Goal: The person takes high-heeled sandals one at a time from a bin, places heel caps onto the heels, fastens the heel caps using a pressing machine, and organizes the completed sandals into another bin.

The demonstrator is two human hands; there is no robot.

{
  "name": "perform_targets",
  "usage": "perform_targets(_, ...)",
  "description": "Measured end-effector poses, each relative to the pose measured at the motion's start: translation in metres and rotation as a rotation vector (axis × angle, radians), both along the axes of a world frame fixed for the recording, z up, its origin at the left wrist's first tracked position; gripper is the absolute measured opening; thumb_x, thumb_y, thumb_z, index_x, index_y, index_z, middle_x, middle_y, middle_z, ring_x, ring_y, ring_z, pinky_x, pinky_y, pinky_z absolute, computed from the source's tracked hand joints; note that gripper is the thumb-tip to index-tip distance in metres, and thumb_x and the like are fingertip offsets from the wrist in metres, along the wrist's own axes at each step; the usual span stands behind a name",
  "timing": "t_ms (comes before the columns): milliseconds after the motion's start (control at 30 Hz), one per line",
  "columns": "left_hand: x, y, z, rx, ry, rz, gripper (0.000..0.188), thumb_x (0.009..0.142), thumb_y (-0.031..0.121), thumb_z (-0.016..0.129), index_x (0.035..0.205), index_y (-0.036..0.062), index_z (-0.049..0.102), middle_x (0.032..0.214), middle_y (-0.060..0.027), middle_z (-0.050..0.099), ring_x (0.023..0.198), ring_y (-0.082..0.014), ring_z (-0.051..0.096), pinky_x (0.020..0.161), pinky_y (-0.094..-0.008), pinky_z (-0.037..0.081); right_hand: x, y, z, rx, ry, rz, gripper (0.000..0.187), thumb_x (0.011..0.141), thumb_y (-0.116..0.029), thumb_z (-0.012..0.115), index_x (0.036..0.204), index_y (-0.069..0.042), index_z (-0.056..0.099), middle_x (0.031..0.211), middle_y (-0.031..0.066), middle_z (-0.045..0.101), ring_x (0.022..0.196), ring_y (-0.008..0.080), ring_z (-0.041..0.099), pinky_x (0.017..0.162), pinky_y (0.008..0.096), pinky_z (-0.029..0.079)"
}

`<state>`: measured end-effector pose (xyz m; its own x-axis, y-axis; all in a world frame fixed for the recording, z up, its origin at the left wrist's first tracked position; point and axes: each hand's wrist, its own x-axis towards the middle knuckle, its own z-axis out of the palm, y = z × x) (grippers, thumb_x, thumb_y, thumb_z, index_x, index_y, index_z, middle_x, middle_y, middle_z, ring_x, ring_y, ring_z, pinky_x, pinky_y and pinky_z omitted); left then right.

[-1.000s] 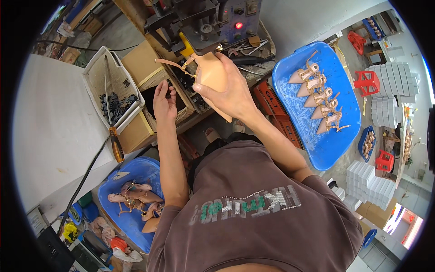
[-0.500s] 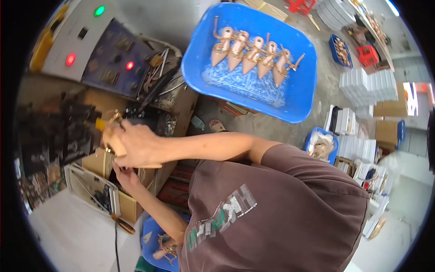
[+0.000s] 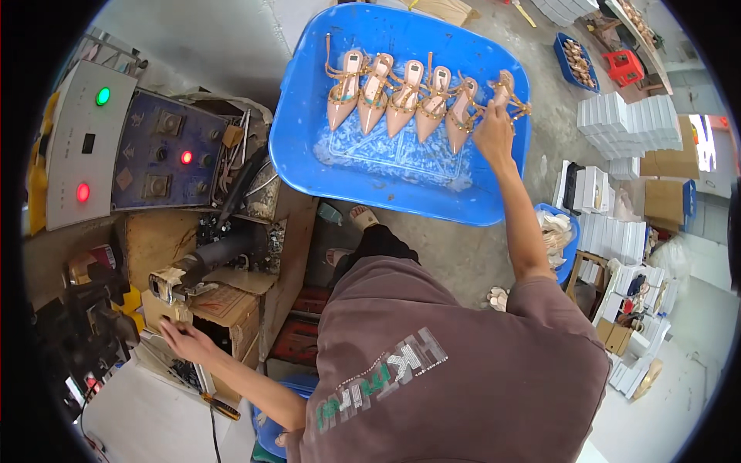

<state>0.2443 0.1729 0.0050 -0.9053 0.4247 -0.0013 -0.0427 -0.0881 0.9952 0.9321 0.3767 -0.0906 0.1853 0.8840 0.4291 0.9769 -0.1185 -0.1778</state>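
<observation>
Right fingers (image 3: pixel 494 116) gripping sandal (image 3: pixel 505 83); arm (image 3: pixel 526 220) outstretched; left fingers (image 3: pixel 176 332): grip unclear; forearm (image 3: pixel 251 384) extended

Shoe workshop: control panel (image 3: pixel 171 158), strappy shoes (image 3: pixel 403 116), likely shoeboxes (image 3: pixel 631 127).

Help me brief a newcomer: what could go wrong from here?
The right hand holds a studded shoe close beside the neighbouring shoe in the blue tub, so the two might snag or scuff each other. The left hand hangs near a metal arm while panel lights glow; if machinery moved, it could perhaps be pinched.
</observation>
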Motion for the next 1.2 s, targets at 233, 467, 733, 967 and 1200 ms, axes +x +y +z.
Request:
perform_targets(233, 0.029, 0.072, 0.035, -0.442, 0.831, 0.036, 0.026, 0.091, 0.018, 0.070, 0.104, -0.0049, 0.071, 0.099, -0.0107, 0.068, 0.084, -0.0193, 0.058, 0.080, -0.0307, 0.048, 0.044, 0.035, -0.098, -0.369, 0.052, 0.055, 0.021, 0.078, -0.005, 0.059, 0.098, 0.002, 0.062, 0.102, 0.0282, 0.064, 0.098, 0.0457, 0.062, 0.083, 0.0505, 0.049)
perform_targets(467, 0.007, 0.056, 0.052, -0.482, 1.164, -0.258, 0.022, 0.090, 0.014, 0.070, 0.101, -0.0044, 0.070, 0.096, -0.0121, 0.067, 0.088, -0.0205, 0.060, 0.083, -0.0308, 0.047, 0.028, 0.025, -0.085, -0.287, 0.344, 0.186, 0.034, 0.078, -0.015, 0.070, 0.108, -0.001, 0.066, 0.093, 0.0242, 0.068, 0.096, 0.0431, 0.064, 0.083, 0.0475, 0.050)
perform_targets(733, 0.040, 0.014, 0.048, -0.326, 0.221, 0.033, 0.031, 0.092, 0.030, 0.067, 0.105, 0.0019, 0.070, 0.098, -0.0069, 0.069, 0.093, -0.0158, 0.062, 0.084, -0.0304, 0.048, 0.083, 0.047, -0.134, -0.457, 0.425, 0.450, 0.015, 0.085, -0.010, 0.068, 0.095, -0.001, 0.060, 0.080, 0.0078, 0.063, 0.068, 0.0192, 0.059, 0.057, 0.0322, 0.049)
perform_targets(967, 0.123, -0.139, -0.001, -0.336, -0.238, 0.208, 0.012, 0.089, 0.016, 0.068, 0.090, 0.0044, 0.072, 0.070, -0.0007, 0.062, 0.055, -0.0079, 0.050, 0.050, -0.0246, 0.040, 0.003, 0.017, -0.052, 0.004, -0.419, 0.512, 0.057, 0.087, -0.039, 0.062, 0.128, 0.001, 0.060, 0.142, 0.0271, 0.047, 0.129, 0.0389, 0.048, 0.102, 0.0459, 0.042)
perform_targets(1200, 0.022, -0.456, -0.074, -1.448, -0.003, 0.520, 0.036, 0.084, 0.027, 0.060, 0.108, 0.0015, 0.067, 0.101, -0.0259, 0.067, 0.095, -0.0369, 0.066, 0.081, -0.0416, 0.050, -0.288, -0.001, 0.093, -0.143, 0.094, 0.886, 0.042, 0.092, -0.026, 0.066, 0.119, 0.006, 0.063, 0.122, 0.0237, 0.062, 0.111, 0.0375, 0.059, 0.097, 0.0431, 0.045)
